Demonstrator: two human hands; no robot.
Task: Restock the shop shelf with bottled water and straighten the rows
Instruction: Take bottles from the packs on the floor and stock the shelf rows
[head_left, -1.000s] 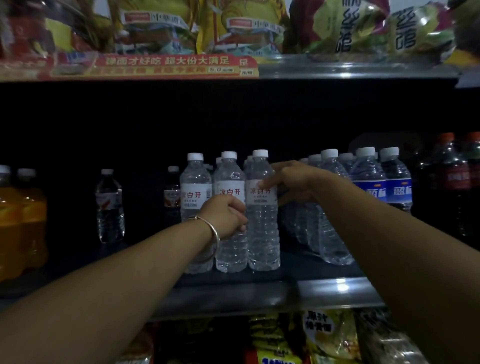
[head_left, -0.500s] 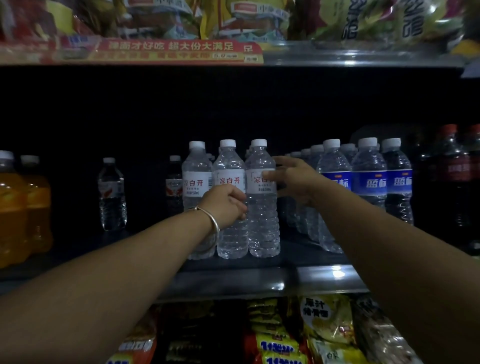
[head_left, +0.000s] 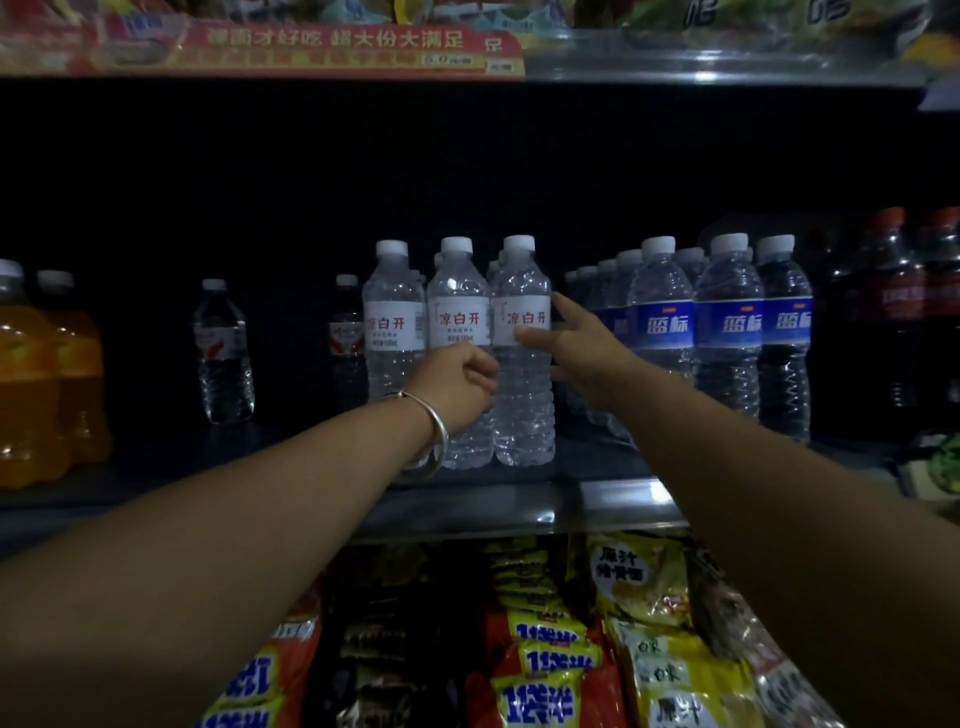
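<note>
Front row: three white-label waters, three blue-label waters, two orange drinks, two colas.

The three clear plastic water bottles with white caps each carry a white label printed 凉白开 in red. The clear bottles with blue label bands to their right read 蓝标 in white. The red paper strip on the upper shelf edge reads 超大份大满足. A yellow snack packet on the shelf below reads 原汁.

Two bare forearms without sleeves, thin silver bangle around the left wrist, right wrist unadorned
</note>
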